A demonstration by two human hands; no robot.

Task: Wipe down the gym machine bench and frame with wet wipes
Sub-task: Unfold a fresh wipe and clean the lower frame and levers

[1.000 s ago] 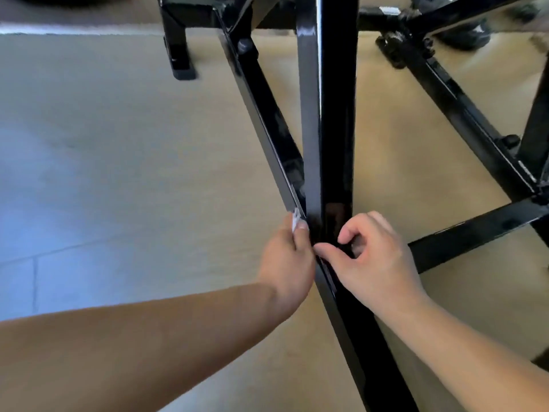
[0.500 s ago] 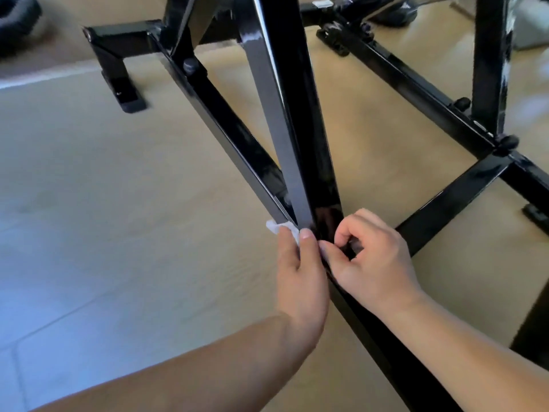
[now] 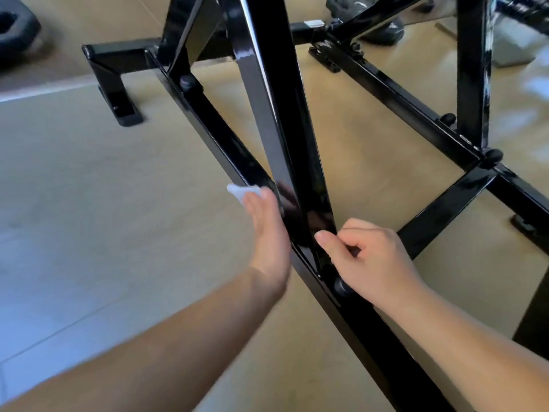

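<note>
A glossy black metal gym frame (image 3: 276, 108) fills the middle of the head view, with an upright post meeting a diagonal floor bar (image 3: 365, 328). My left hand (image 3: 269, 233) lies flat with straight fingers against the left side of the bar, pressing a white wet wipe (image 3: 242, 193) whose corner pokes out past the fingertips. My right hand (image 3: 371, 260) rests on the bar's right side at the post's foot, fingers curled and thumb touching the metal. It holds nothing that I can see. The bench pad is out of view.
More black bars run to the right: a cross bar (image 3: 445, 209) and a second upright (image 3: 472, 69). A frame foot (image 3: 118, 93) stands at the back left. Dark weights (image 3: 15, 28) lie on the tan floor at the far left and back right.
My left hand has slid the wipe up along the left side of the bar and flattened out. The camera has shifted, so the frame looks more tilted. My right hand stays at the post's foot.
</note>
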